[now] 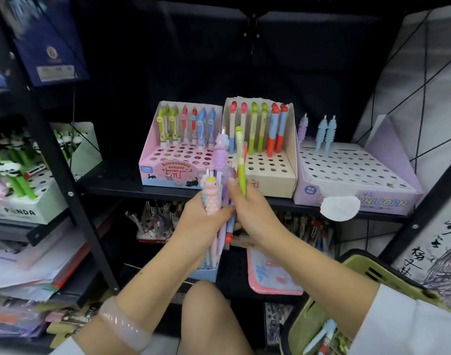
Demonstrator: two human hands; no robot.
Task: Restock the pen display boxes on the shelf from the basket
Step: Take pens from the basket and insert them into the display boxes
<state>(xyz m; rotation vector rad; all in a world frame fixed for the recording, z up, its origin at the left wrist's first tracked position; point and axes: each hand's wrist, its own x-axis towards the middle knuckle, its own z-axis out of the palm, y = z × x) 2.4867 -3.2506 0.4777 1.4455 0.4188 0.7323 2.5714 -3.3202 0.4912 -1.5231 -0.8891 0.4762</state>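
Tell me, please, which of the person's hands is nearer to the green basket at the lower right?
Right. The right hand holds a green pen on the side of the green basket; the left hand, gripping the pen bundle, sits farther left.

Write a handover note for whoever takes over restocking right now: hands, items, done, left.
Left hand grips a bunch of cartoon-topped pens.
Right hand pinches one green-barrelled pen, raised from the bunch.
Pink perforated eraser box, beige cardboard box and lilac unicorn box sit on the black shelf, each with only its back row filled.
Green plastic basket at lower right holds more pens.
Left: slot the held pens, then the basket's.
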